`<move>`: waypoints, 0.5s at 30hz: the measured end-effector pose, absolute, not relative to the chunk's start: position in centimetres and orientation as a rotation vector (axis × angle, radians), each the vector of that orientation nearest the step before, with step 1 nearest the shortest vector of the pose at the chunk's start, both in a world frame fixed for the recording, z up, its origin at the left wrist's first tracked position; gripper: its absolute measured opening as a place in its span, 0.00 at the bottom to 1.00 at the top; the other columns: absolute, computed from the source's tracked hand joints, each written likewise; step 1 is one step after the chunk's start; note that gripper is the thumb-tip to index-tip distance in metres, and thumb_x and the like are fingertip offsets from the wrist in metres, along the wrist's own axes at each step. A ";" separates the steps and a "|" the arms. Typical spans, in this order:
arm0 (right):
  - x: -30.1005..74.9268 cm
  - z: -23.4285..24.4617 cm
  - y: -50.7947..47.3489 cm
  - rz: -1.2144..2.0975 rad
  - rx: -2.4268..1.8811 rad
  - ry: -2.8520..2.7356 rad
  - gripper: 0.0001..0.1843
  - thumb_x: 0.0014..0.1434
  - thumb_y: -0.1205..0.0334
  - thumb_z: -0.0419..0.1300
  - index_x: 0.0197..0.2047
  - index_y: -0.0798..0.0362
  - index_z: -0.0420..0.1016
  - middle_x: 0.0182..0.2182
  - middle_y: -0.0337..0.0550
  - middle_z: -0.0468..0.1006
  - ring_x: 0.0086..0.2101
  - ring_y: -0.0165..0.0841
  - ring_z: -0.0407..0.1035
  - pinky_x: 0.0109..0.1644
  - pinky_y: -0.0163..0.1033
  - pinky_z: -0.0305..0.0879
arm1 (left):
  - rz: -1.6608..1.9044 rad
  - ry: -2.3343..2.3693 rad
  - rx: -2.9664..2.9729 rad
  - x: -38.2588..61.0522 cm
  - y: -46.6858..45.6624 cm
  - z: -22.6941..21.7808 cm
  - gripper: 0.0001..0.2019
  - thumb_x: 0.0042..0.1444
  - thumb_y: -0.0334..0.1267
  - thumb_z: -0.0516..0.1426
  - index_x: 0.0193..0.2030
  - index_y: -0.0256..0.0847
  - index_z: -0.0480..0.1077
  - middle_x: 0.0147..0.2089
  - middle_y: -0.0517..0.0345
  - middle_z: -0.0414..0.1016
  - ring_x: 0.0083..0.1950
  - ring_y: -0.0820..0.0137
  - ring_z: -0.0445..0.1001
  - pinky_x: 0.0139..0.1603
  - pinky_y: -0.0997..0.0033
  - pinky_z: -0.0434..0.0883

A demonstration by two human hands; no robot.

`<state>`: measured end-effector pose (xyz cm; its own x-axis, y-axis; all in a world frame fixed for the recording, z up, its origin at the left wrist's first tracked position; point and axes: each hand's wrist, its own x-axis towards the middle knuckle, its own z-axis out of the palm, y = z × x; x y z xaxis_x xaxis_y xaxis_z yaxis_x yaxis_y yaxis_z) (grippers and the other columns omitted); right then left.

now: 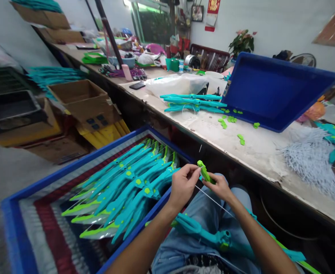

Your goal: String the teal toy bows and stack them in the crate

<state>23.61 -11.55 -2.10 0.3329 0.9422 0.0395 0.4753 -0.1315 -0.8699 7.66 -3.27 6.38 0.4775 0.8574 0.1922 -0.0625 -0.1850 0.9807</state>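
A teal toy bow (210, 236) lies across my lap, its green tip (204, 171) raised between my hands. My right hand (220, 186) is closed around that green tip. My left hand (183, 184) pinches a thin white string (213, 201) right at the tip; the string runs down along my right forearm. Both hands nearly touch each other above my knees.
A blue crate (19, 213) at my left holds several finished teal and green bows (127, 190). The long worktable (259, 152) ahead carries more bows (193, 102), small green pieces (223, 122), a tilted blue tray (273, 91) and a bundle of white strings (313, 163). Cardboard boxes (82, 99) stand at the left.
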 end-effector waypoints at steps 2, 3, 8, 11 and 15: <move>23.6 -2.2 -11.5 0.697 -1.758 -1.268 0.22 0.54 0.50 0.59 0.48 0.53 0.78 0.35 0.40 0.82 0.35 0.38 0.74 0.42 0.41 0.68 | 0.989 0.728 1.545 7.7 -3.4 6.1 0.10 0.55 0.41 0.57 0.28 0.39 0.72 0.22 0.63 0.69 0.24 0.75 0.65 0.26 0.76 0.63; 23.5 -2.2 -11.5 0.699 -1.760 -1.266 0.22 0.54 0.50 0.59 0.48 0.53 0.78 0.36 0.41 0.82 0.36 0.39 0.74 0.42 0.41 0.68 | 0.996 0.730 1.553 7.6 -3.5 6.0 0.09 0.55 0.41 0.57 0.29 0.39 0.72 0.22 0.63 0.69 0.24 0.75 0.65 0.26 0.76 0.63; 23.5 -2.1 -11.6 0.683 -1.758 -1.281 0.22 0.55 0.50 0.59 0.48 0.54 0.78 0.36 0.40 0.81 0.36 0.39 0.74 0.42 0.40 0.68 | 1.000 0.719 1.612 7.7 -4.0 5.5 0.10 0.57 0.41 0.56 0.30 0.39 0.73 0.23 0.62 0.70 0.25 0.75 0.65 0.27 0.76 0.63; 23.4 -2.0 -11.7 0.663 -1.763 -1.293 0.22 0.55 0.50 0.59 0.48 0.53 0.78 0.35 0.40 0.81 0.35 0.38 0.74 0.42 0.40 0.68 | 0.992 0.708 1.631 7.7 -4.1 5.3 0.10 0.58 0.41 0.56 0.31 0.39 0.73 0.25 0.62 0.71 0.26 0.74 0.66 0.28 0.75 0.63; 23.3 -2.1 -11.8 0.662 -1.764 -1.297 0.21 0.55 0.50 0.59 0.47 0.53 0.79 0.37 0.40 0.82 0.37 0.39 0.75 0.44 0.41 0.69 | 1.007 0.692 1.686 7.4 -3.9 5.3 0.08 0.58 0.39 0.56 0.33 0.39 0.74 0.28 0.60 0.74 0.28 0.73 0.69 0.31 0.74 0.65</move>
